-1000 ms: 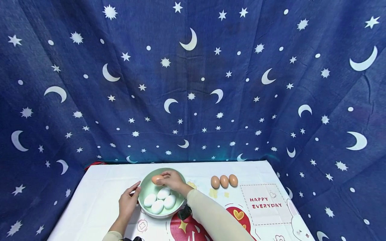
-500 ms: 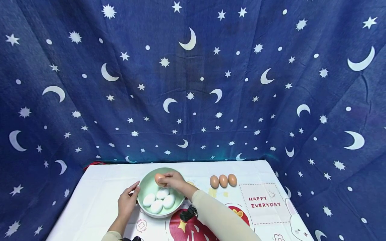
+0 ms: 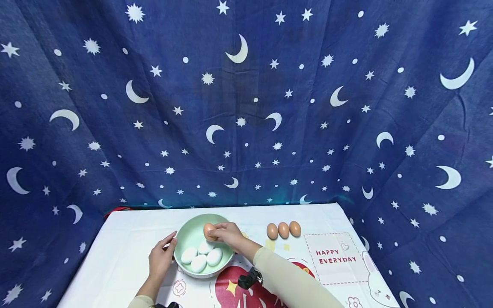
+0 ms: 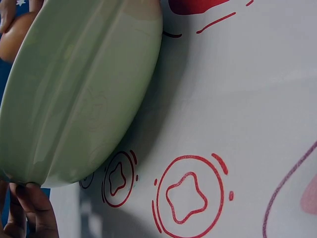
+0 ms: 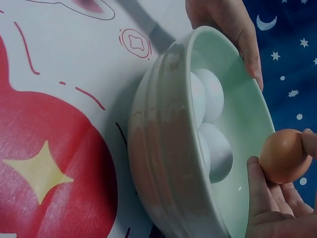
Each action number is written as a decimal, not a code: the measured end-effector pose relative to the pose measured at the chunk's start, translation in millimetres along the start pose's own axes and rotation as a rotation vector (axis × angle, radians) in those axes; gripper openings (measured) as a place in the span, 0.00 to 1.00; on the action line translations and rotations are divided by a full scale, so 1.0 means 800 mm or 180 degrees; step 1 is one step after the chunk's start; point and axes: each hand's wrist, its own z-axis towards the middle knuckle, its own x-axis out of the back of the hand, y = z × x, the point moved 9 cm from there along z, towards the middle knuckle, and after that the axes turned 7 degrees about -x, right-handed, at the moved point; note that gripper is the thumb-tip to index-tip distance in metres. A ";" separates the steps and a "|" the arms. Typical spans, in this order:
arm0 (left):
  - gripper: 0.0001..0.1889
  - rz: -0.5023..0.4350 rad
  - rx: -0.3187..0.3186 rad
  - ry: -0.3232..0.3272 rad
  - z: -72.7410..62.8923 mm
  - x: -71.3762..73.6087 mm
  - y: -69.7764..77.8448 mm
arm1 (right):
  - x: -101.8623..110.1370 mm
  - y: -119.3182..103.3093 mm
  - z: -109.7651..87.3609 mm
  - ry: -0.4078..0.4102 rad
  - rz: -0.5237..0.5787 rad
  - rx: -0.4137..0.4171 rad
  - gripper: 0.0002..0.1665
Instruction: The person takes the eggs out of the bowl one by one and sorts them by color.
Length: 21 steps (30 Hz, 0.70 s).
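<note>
So the brown egg [image 3: 208, 232] is held in the air above the green bowl [image 3: 187, 236], clear of the rim going by both wrist views, and it's pinched in the right hand [image 3: 230, 235], thumb on one side and fingertips on the other. Below it, four white eggs [image 3: 198, 263] are bunched toward the near side of the bowl. Nothing is gripped by the left hand [image 3: 161, 256] as far as can be seen; its fingers are just laid against the bowl's left rim and outer wall, which is probably all that's needed for steadying. Three more brown eggs [image 3: 283, 230] are lined up on the worktop [image 3: 119, 256] off to the right, well apart from the bowl. As for doing this bit well, the egg is best pinched gently around its middle, since a smooth shell could be lost pretty easily if only one end is nipped, and a crack could be caused by squeezing too hard. Any sideways shift is better made with the shell above the rim and the white eggs, so nothing gets knocked. Light pressure at the rim is plenty; if the bowl is shoved, those white eggs could be sent rolling.
</note>
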 end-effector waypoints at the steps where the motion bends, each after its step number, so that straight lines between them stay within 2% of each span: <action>1: 0.22 0.0003 -0.0001 -0.0002 0.000 0.000 0.000 | 0.002 0.000 -0.002 -0.0003 0.0025 -0.0004 0.22; 21: 0.22 0.0009 -0.0013 0.0000 0.001 -0.003 -0.002 | 0.054 0.016 -0.028 -0.0122 0.0019 -0.0035 0.24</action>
